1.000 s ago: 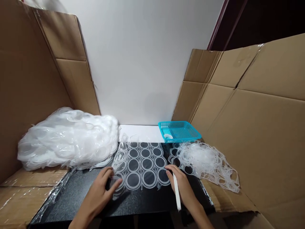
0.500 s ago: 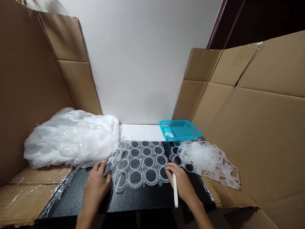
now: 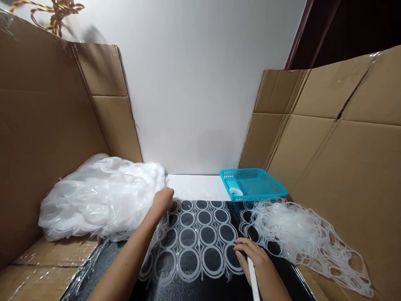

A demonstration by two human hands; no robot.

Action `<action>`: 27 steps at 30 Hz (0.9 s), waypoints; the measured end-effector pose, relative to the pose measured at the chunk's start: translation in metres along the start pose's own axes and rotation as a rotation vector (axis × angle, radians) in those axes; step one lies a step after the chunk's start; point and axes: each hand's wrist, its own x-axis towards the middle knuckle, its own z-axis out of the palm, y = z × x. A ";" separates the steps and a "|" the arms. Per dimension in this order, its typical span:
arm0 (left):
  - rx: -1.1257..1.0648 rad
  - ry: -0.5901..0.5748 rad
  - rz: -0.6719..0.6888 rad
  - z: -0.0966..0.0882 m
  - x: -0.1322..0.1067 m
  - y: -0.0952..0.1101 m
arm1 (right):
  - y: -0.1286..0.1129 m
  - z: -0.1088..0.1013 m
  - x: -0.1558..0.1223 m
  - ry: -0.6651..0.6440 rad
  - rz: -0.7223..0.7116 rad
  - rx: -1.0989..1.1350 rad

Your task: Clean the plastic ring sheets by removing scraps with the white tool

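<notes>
A clear plastic sheet with rows of white-edged rings lies over the black tabletop in front of me. My left hand reaches to its far left corner, beside a heap of white plastic sheets. The fingers there are curled closed, and what they pinch is hidden. At the sheet's near right edge, my right hand rests with its fingertips on a ring. A flat white stick is tucked in that hand, pointing back toward me.
A blue plastic basket with a white ring inside stands at the back right. Tangled ring-shaped plastic scraps spread along the right side. Cardboard walls enclose both sides, and a white wall rises behind.
My left hand has moved from the sheet's near left side forward to its far left corner, fingers now closed. My right hand stays at the right edge with the stick. The view has shifted.
</notes>
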 end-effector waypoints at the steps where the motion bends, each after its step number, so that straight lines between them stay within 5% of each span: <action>1: 0.012 0.023 -0.006 0.001 -0.001 -0.003 | 0.000 0.000 0.000 -0.008 0.000 -0.003; 10: 0.001 0.276 -0.044 -0.020 -0.032 -0.037 | -0.002 -0.002 0.001 -0.020 0.012 0.011; 15: -0.071 0.100 0.276 -0.018 -0.054 -0.015 | -0.009 -0.011 0.002 -0.075 0.071 0.037; 18: -0.042 0.006 0.327 -0.014 -0.065 -0.004 | -0.010 -0.012 0.003 -0.075 0.089 0.064; 22: 0.053 0.034 0.165 -0.031 -0.074 -0.017 | -0.012 -0.012 0.007 -0.074 0.089 0.107; 27: 0.181 0.030 -0.160 -0.090 -0.088 -0.030 | -0.019 -0.020 0.013 -0.059 0.085 0.162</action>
